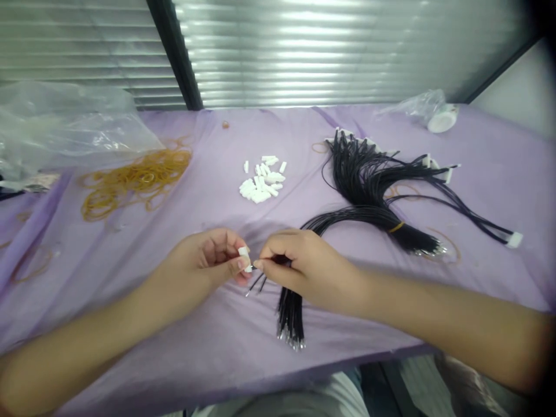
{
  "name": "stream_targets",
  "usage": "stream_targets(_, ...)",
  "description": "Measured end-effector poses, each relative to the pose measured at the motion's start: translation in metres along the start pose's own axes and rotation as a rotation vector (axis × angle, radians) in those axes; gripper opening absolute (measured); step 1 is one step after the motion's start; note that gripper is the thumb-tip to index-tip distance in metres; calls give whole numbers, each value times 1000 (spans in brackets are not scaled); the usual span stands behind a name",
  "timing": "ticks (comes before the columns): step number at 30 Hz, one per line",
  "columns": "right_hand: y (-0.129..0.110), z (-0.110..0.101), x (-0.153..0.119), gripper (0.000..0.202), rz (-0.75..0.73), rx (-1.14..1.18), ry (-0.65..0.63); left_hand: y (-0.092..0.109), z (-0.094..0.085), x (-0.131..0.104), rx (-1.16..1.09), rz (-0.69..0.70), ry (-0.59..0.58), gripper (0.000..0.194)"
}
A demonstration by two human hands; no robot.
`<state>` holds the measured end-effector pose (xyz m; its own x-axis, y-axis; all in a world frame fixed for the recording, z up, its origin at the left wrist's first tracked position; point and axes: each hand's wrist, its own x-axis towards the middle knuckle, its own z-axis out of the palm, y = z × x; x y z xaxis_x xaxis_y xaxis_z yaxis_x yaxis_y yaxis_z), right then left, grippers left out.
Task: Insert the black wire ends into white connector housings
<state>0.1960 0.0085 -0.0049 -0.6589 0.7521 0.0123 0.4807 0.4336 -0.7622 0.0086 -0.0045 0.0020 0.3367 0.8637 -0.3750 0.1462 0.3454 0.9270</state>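
Observation:
Between thumb and fingers, my left hand [212, 258] pinches a small white connector [245, 255]. Close on its right, my right hand [304, 263] has thumb and forefinger closed on the end of a black wire, right at the connector's side. Two loose wire tips [256, 284] stick out below the fingertips. Under my right hand runs a bundle of black wires [290, 310], its metal ends pointing to the near table edge. A pile of white connectors [263, 182] lies beyond my hands.
Yellow rubber bands [139, 176] lie at the left beside a clear plastic bag [73, 124]. Black wires with white connectors [360, 168] spread at the right. A white roll [443, 119] sits at the back right of the purple-covered table [182, 370].

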Motion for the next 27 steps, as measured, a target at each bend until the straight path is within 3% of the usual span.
stream_targets(8, 6, 3, 3, 24, -172, -70, 32, 3, -2, 1, -34, -104, 24, 26)
stream_targets(12, 14, -3, 6, 26, -321, -91, 30, 3, -4, 0, -81, -46, -26, 31)
stream_targets(14, 17, -7, 7, 30, -295, -92, 11, 4, -5, -1, -62, -4, -71, 31)
stream_targets(18, 16, -11, 6, 34, -264, -64, -60, 6, -7, -1, 15, 32, -109, 13)
stream_targets(27, 14, -13, 7, 28, -264, 6, -94, -3, -10, -1, 152, 153, -180, 15)
